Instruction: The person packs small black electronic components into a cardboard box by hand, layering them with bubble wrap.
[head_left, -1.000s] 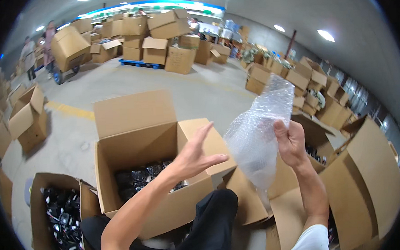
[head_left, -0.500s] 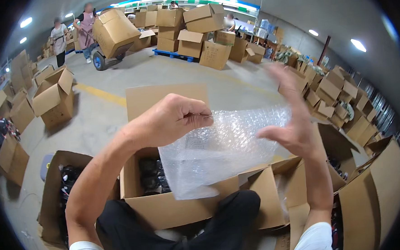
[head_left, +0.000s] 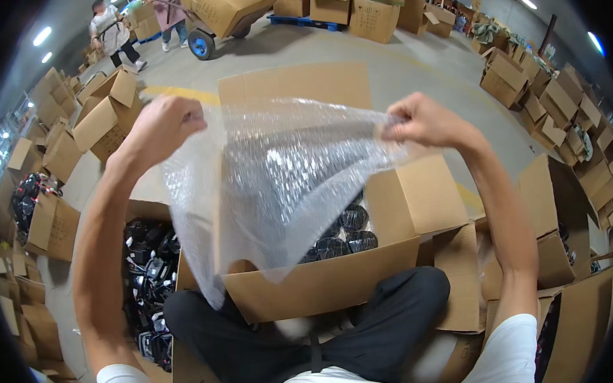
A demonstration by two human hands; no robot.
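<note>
A sheet of clear bubble wrap (head_left: 284, 165) hangs stretched between my two hands. My left hand (head_left: 168, 126) is closed on its upper left edge. The right-hand corner is pinched in my right hand (head_left: 424, 121). Below the sheet stands an open cardboard box (head_left: 325, 284) in front of my knees, its far flap (head_left: 301, 84) upright. Several round bundles in black wrapping (head_left: 353, 219) show inside it at the right. The sheet veils the rest of the box's contents, and its lower left corner hangs over the box's near left side.
At my left, an open box holds many black parts with wires (head_left: 151, 269). More open boxes (head_left: 558, 227) crowd my right side. Beyond, a box rides on a hand truck (head_left: 202, 44) by two people, one of them walking (head_left: 113, 35). Stacked cartons (head_left: 575, 101) line the right.
My hands have spread apart, the left moving left, and the right hand has closed on the bubble wrap. The sheet is now opened wide over the box. The view has tilted down.
</note>
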